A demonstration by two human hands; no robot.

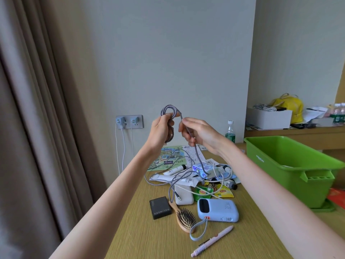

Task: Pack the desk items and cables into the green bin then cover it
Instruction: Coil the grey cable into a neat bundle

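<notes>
Both my hands are raised above the desk, holding a grey braided cable (198, 157). My left hand (162, 130) grips a few coiled loops of it. My right hand (197, 133) pinches the strand just beside the coil; the rest hangs down to the pile, its plug end lying on a white power bank (183, 195). The green bin (291, 165) stands open at the right edge of the desk. On the desk lie a blue power bank (219, 210) with a strap, a wooden hairbrush (183, 217), a black box (160, 207) and a pink pen (212, 241).
The pile behind holds white tubes (174, 170), tea bags (223, 192), a white cable, papers and a map (170, 157). A water bottle (230, 131) stands at the wall. Two chargers sit in the wall socket (129, 121). Curtains hang at left. A side shelf carries a white box (268, 118) and a yellow bag.
</notes>
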